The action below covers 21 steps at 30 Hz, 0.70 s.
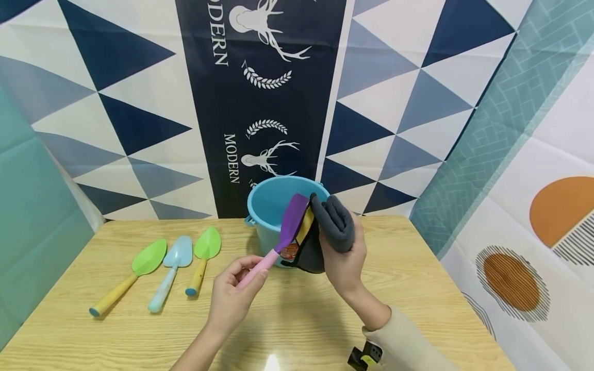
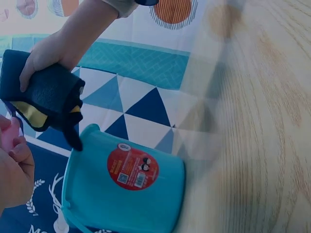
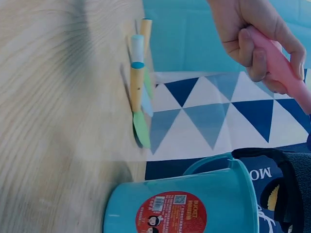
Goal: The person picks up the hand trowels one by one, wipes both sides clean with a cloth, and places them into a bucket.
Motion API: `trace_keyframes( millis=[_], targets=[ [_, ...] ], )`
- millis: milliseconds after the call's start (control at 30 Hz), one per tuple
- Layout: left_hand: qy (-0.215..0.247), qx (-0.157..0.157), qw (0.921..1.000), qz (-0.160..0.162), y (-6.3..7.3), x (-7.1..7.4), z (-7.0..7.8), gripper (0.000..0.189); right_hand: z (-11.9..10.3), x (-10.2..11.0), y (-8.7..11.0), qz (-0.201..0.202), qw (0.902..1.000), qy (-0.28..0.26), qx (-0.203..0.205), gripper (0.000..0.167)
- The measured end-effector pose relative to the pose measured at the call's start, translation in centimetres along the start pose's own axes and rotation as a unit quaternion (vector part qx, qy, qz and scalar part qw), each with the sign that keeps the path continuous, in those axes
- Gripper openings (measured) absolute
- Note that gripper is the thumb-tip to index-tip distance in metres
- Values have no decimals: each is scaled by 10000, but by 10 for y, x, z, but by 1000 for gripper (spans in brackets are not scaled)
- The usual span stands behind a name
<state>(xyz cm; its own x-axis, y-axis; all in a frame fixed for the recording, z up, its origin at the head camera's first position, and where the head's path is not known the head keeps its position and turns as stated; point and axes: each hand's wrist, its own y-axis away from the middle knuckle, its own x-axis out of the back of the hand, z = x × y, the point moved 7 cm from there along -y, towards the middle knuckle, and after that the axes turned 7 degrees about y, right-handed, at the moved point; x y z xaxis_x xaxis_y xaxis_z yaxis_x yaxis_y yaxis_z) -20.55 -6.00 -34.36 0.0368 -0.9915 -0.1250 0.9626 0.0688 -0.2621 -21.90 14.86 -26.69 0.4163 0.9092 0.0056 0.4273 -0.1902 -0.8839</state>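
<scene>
My left hand [image 1: 236,293] grips the pink handle of a small purple shovel [image 1: 293,221], its blade slanting up and to the right. In my right hand [image 1: 345,260] is a folded dark grey cloth [image 1: 335,225] with black edging and a yellow patch, held against the blade's right side. Part of the blade is hidden behind the cloth. Behind both hands stands a blue bucket [image 1: 266,234], upright. The left wrist view shows the cloth [image 2: 46,92] above the bucket's rim, and the right wrist view shows the pink handle [image 3: 274,60] in curled fingers.
Three small shovels lie at the table's left: a green one with a yellow handle [image 1: 116,293], a light blue one [image 1: 178,252], and another green one [image 1: 207,243]. Patterned cloth hangings surround the wooden table [image 1: 417,309] at the back and sides.
</scene>
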Motion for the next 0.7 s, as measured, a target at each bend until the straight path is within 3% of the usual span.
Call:
trace_keyframes(
  millis=[233,467,700],
  targets=[
    [168,-164,9991,-362,3,-13,1,19,-6,-4,5,201,9989,-317,283,42],
    [320,-164,9988,-341,4,-18,-2,19,-5,-4,15,532,9982,-142,249,44],
    [570,-143,9978,-317,1,-21,1,18,-6,-14,30,173,9988,-285,361,42]
  ],
)
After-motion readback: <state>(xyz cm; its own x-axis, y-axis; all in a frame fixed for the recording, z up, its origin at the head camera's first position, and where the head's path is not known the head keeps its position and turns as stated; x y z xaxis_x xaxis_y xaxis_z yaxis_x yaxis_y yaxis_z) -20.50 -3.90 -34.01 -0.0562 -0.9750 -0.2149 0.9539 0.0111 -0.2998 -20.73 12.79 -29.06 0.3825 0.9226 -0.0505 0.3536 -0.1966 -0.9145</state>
